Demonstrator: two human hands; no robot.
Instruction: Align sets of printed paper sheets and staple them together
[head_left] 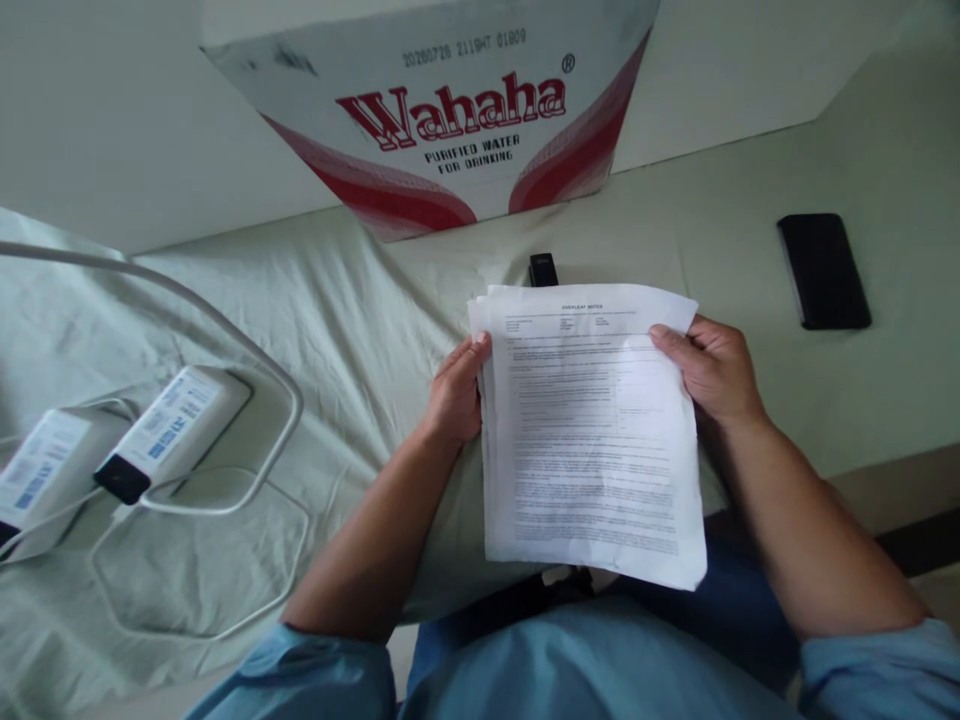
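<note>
A small stack of printed paper sheets (592, 430) is held up between both hands, its text side facing me and its edges slightly uneven. My left hand (457, 392) grips the upper left edge, thumb on the front and the other fingers mostly behind the paper. At the upper right corner my right hand (716, 368) pinches the stack, its thumb lying across the top sheet. Just beyond the top edge a small black object (543, 269) sticks out, partly hidden by the paper; its kind cannot be made out.
A Wahaha water carton (457, 120) stands at the back on the pale green cloth (352, 330). A black phone-like slab (825, 270) lies at the right. On the left are two white boxy devices (184, 425) with black ends and a looping white cable (247, 350).
</note>
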